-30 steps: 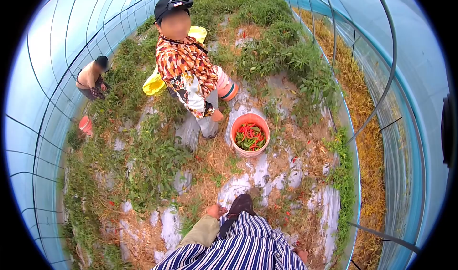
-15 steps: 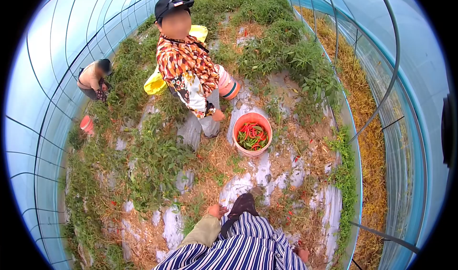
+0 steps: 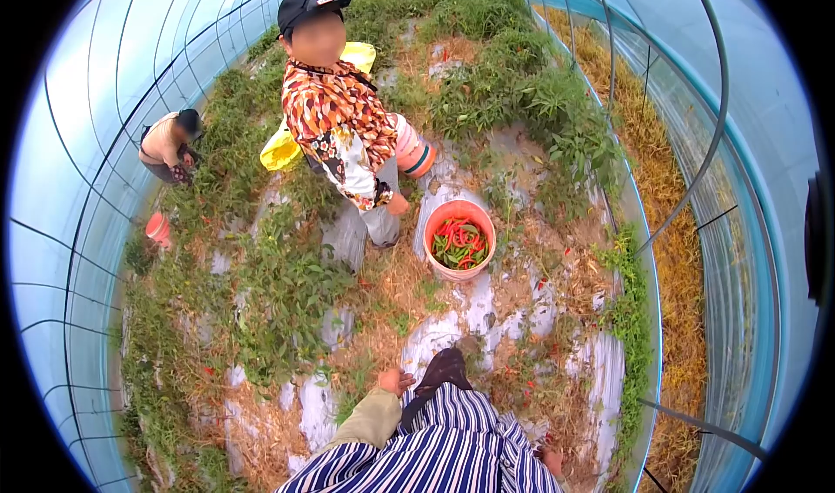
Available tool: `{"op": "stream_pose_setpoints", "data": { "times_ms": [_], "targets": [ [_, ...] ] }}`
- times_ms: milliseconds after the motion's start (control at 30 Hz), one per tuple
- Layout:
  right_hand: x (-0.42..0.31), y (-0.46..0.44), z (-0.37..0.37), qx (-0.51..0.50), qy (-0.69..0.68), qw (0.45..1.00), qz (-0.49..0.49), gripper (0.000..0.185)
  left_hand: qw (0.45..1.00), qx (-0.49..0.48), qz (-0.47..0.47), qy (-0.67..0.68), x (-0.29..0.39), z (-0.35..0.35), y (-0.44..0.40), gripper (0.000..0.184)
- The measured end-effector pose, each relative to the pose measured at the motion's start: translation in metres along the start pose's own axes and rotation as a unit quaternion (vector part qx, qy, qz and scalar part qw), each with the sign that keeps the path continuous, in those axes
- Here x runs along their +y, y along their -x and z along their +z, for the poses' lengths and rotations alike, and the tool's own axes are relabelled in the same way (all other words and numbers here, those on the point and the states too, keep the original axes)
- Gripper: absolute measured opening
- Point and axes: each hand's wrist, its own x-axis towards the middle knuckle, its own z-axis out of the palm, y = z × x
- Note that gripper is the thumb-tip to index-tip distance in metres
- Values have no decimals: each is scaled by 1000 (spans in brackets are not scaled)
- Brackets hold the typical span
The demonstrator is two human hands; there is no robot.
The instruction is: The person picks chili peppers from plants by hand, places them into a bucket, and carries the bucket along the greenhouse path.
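My left hand hangs beside my striped clothing, its fingers partly visible and apart, with nothing in them. At the lower right, my right hand shows only in part next to the striped cloth; its fingers are too hidden to read. Beyond my dark shoe, a pink bucket stands upright on the ground, holding red and green peppers. Neither of my hands touches it.
A standing person with a pink-and-white bucket is left of the peppers. Another person bends among plants at the left, near a red bucket. Leafy plants and a curved plastic wall flank the ground.
The standing person has shifted slightly left in view. The person at the far left has moved an arm while bending. My hands have barely moved.
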Motion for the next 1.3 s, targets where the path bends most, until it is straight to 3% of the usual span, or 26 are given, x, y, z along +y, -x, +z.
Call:
{"op": "stream_pose_setpoints", "data": {
  "times_ms": [167,267,500,567,667,867,933,1000,1067,1200,1233,1300],
  "targets": [
    [-4,2,0,31,-66,997,37,17,1000,-8,11,15,-3,-5,-4,31],
    [12,-11,-10,-24,58,996,-63,18,1000,-8,10,7,-4,-5,-3,32],
    [13,-16,-10,-9,27,999,-45,16,1000,-15,6,7,-1,-1,-2,31],
    [3,-11,-5,6,-9,1000,3,15,1000,26,-4,11,3,7,9,31],
    [-19,7,7,40,-63,997,34,15,1000,-9,-14,-18,2,4,2,31],
    [-22,6,6,3,-57,998,40,18,999,10,-22,-26,8,9,12,27],
    [-31,17,14,77,-50,994,52,18,999,9,-25,-17,14,14,25,25],
    [-20,10,7,4,12,1000,-27,18,999,14,-34,-15,16,15,31,24],
    [-21,9,5,29,-48,998,27,19,999,11,-31,-14,15,14,31,24],
    [-24,14,8,37,-69,996,34,19,997,23,-15,-67,12,12,28,28],
    [-24,16,5,11,80,996,-26,25,997,24,-15,-67,10,10,24,28],
    [-23,14,5,-16,227,970,-85,31,999,3,-25,-48,10,7,16,24]
  ]
}}
